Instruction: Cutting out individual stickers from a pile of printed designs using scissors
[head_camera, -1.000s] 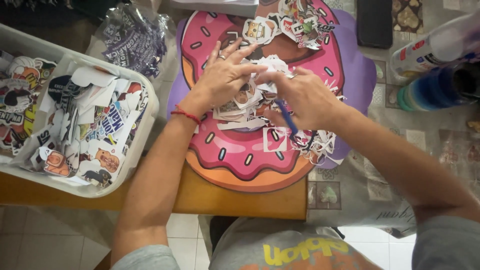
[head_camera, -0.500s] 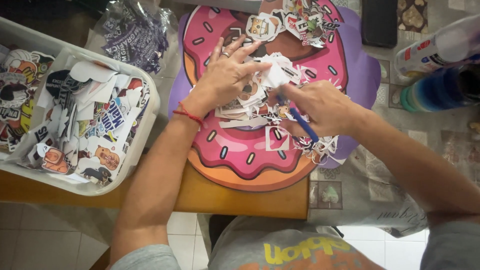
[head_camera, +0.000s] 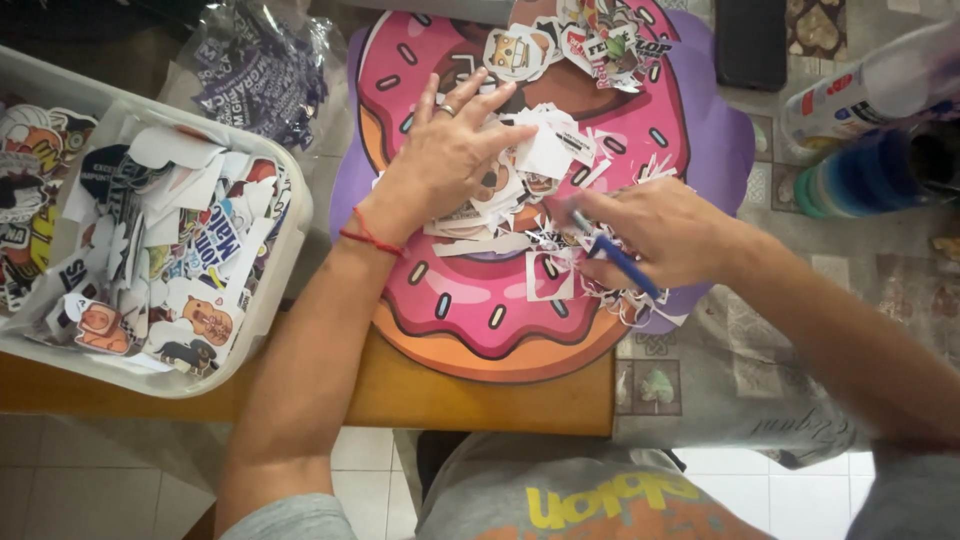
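Pressing flat, the open left hand (head_camera: 445, 155) holds the stickers (head_camera: 520, 190). The right hand (head_camera: 650, 235) grips a blue knife (head_camera: 615, 255); a slip could cut the mat (head_camera: 480, 310).

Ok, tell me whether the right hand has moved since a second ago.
Yes. The right hand, gripping a blue tool, has slid right and slightly down across the doughnut mat, away from the left hand.

Left hand (head_camera: 450, 150) lying palm down, fingers spread and pointing up and to the right, a ring on one finger, a red cord bracelet (head_camera: 370, 240) circling the wrist. Left forearm running bare down toward the lower left. Right hand (head_camera: 650, 235) curling loosely, knuckles up, pinching a thin blue tool (head_camera: 620, 262). Right forearm slanting away to the lower right.
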